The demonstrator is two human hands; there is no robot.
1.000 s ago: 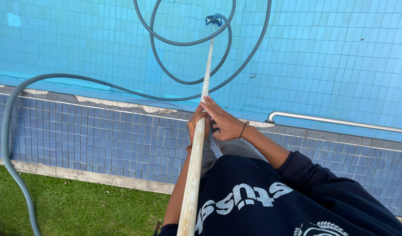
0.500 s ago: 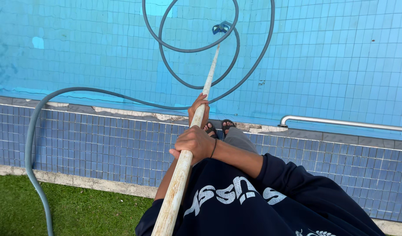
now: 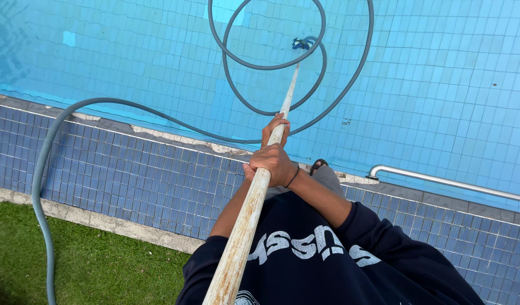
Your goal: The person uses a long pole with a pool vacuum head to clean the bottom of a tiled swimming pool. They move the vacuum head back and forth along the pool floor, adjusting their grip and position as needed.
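Long pale pole (image 3: 246, 226), paint worn and mottled, runs from the lower frame edge up across the dark blue tiled coping (image 3: 130, 175) and down into the pool water (image 3: 441, 73). Its far end meets a small dark vacuum head (image 3: 301, 43) on the pool floor, inside the loops of a grey ribbed hose (image 3: 260, 65).

Right hand (image 3: 273, 164) is wrapped closed around the pole at mid-length. Left hand (image 3: 274, 127) sits just ahead of it, fingers curled round the shaft as well.

Likely handling: pole looks rigid and light for its length but unwieldy, leverage heavy at the far end. Surface seems rough and dry, not slick. Two hands spaced apart on the shaft, as here, looks the sound hold.

Hard to read: vacuum head blurred by ripples, its hose joint unclear. Pole's near end cut off below. Hose trails off over the grass (image 3: 102, 265). A steel rail (image 3: 441, 181) leaves at the right.
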